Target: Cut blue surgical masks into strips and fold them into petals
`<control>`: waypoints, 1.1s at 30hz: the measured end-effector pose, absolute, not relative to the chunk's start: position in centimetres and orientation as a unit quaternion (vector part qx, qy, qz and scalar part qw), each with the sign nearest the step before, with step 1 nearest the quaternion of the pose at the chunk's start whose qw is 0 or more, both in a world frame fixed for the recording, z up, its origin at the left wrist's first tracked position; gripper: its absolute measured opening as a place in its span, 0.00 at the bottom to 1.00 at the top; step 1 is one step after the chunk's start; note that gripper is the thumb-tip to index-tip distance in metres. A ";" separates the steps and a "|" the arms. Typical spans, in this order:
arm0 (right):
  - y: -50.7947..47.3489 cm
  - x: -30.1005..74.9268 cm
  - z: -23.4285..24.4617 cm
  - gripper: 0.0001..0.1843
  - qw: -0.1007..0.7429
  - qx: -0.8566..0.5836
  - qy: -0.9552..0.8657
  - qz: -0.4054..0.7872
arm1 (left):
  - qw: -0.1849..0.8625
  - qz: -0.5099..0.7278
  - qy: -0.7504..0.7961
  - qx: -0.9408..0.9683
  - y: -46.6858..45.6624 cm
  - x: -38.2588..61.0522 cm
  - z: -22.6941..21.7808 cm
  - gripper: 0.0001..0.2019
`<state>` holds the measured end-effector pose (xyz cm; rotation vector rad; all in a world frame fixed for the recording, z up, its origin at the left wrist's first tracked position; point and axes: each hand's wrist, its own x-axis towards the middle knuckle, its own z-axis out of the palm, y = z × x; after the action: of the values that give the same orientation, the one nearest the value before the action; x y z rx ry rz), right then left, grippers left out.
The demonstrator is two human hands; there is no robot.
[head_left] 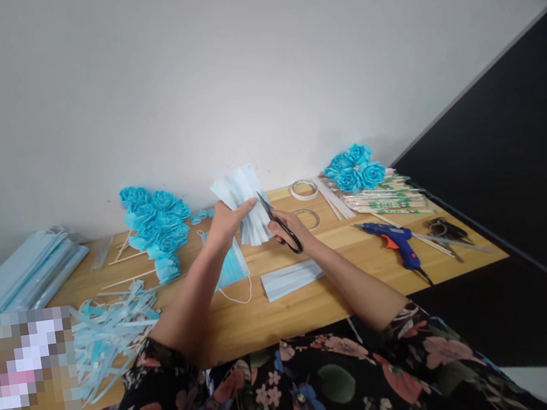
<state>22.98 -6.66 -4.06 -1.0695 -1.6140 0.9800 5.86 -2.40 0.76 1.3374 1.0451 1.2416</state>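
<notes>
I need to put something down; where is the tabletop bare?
Along the front edge of the table, below the flat pale sheet, and between the right forearm and the glue gun. The left is crowded with cut strips, stacked masks and blue flowers; the back right with other flowers and packets.

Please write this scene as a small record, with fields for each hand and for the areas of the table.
Left hand: holds pale pleated sheet
Right hand: holds scissors, blades at the sheet
Table centre: blue mask, pale flat piece
Table left: mask stack, larger flower cluster, cut strips
Table right: smaller flower cluster, green-printed packets, blue glue gun
</notes>
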 end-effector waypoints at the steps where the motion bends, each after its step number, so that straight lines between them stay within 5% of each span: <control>1: -6.6 23.0 -4.1 0.26 0.468 -0.437 -0.655 0.402 | 0.495 0.510 0.435 0.553 -2.5 5.9 0.7 0.28; 33: -6.9 22.7 -3.5 0.25 0.487 -0.446 -0.613 0.433 | 0.504 0.510 0.430 0.549 -2.4 6.0 0.5 0.28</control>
<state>22.72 -6.88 -3.50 -1.0850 -1.4921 1.0534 5.99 -2.42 0.52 1.3249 1.0391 1.2303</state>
